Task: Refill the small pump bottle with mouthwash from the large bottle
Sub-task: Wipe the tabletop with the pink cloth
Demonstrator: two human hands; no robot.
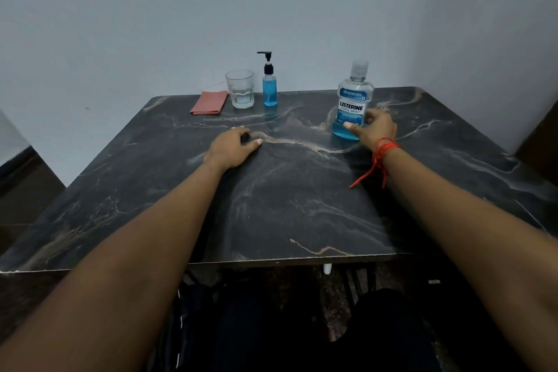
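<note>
From the head view, the right hand (pixel 376 127) sits at the base of the large bottle (pixel 353 103), thumb laid across the front of its lower part and the other fingers curled round its right side; those fingers are mostly hidden behind the hand, so whether they press the plastic or only rest against it cannot be told. The bottle stands upright on the dark marbled table (pixel 302 205), cap on, blue liquid filling only its lower part. A red thread (pixel 381 157) circles the right wrist, its loose ends hanging toward the tabletop. Left of this hand, well apart, the left hand (pixel 232 148) lies palm down on the table with fingers loosely curled, holding nothing. Beyond the left hand, near the far edge, the pump bottle (pixel 269 84) stands upright, partly filled with blue liquid, pump head in place. Just beside it on its left stands a glass (pixel 240 89); whether it holds anything is hard to make out. Further left lies a folded pinkish cloth (pixel 210 103). Both forearms are cut off by the frame's lower corners.
</note>
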